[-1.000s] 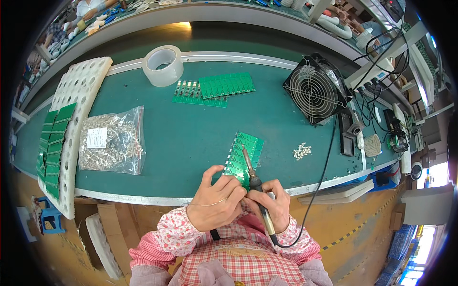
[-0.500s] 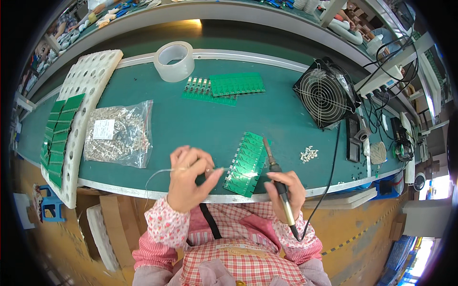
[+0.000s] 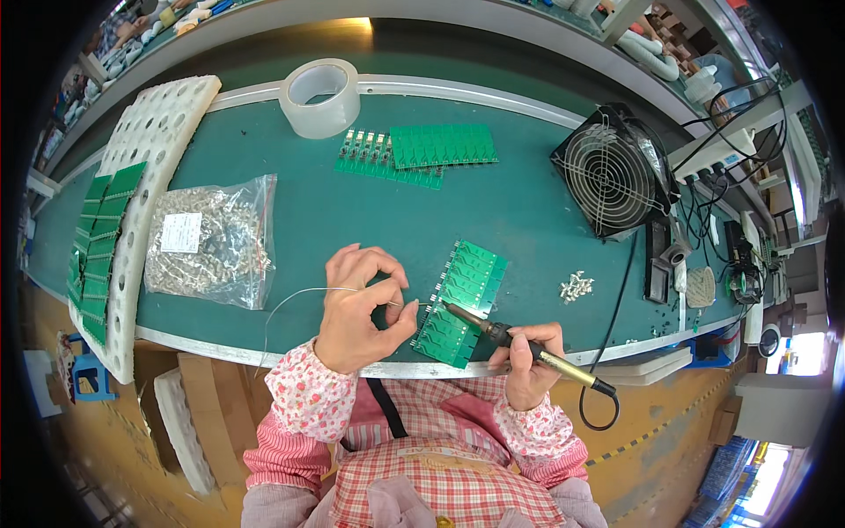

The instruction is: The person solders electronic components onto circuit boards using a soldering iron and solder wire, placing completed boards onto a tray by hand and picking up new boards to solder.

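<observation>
A green circuit board panel (image 3: pixel 473 275) lies near the table's front edge, with a row of small metal parts along its left side. My right hand (image 3: pixel 532 363) grips a soldering iron (image 3: pixel 493 330), its tip at the panel's left part. Pinched between the fingers of my left hand (image 3: pixel 363 310) is a thin solder wire (image 3: pixel 304 291); its free end reaches the panel close to the iron's tip. The wire's tail curves down past the table edge. Whether tip and wire touch is too small to tell.
More green panels (image 3: pixel 444 145) lie farther back beside a clear tape roll (image 3: pixel 321 114). At left are a bag of small metal parts (image 3: pixel 211 242) and a white foam board (image 3: pixel 132 264) carrying panels. A black fan (image 3: pixel 612 172), loose metal parts (image 3: pixel 576 286) and an iron stand (image 3: pixel 660 260) are at right.
The soldering iron has swung from pointing away to pointing left, and its tip has come down to the panel's left part. My left hand has stayed close by with the wire.
</observation>
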The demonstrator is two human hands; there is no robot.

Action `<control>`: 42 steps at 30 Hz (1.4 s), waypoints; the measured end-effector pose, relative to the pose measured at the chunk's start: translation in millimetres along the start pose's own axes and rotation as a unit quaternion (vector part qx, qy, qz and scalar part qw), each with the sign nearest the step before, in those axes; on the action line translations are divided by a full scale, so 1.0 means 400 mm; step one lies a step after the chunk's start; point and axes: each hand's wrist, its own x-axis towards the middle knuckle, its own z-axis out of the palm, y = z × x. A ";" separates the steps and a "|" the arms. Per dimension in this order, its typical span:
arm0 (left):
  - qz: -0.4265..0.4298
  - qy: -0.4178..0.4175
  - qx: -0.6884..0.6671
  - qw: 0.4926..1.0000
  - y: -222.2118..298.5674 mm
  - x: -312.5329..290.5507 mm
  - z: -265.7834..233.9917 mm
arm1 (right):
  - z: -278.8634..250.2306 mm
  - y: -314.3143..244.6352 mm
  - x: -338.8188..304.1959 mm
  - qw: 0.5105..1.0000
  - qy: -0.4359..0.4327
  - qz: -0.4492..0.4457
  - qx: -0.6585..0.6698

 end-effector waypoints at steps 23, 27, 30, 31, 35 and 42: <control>0.016 0.013 0.017 1.000 0.000 0.000 0.018 | -0.007 0.008 -0.003 0.998 -0.018 -0.009 -0.052; 0.018 0.015 0.024 0.999 0.002 -0.001 0.019 | -0.005 0.007 -0.004 0.998 -0.023 -0.018 -0.064; 0.013 0.019 0.026 0.999 0.003 -0.001 0.019 | -0.005 0.008 -0.005 0.998 -0.023 -0.019 -0.062; 0.008 0.025 0.026 0.999 0.003 -0.001 0.020 | -0.005 0.009 -0.007 0.998 -0.022 -0.019 -0.062; 0.004 0.031 0.024 0.999 0.003 -0.001 0.019 | -0.006 0.016 -0.009 0.999 0.002 -0.028 -0.034; 0.008 0.014 0.024 1.000 0.005 -0.001 0.028 | -0.003 0.007 -0.001 0.998 -0.020 -0.022 -0.050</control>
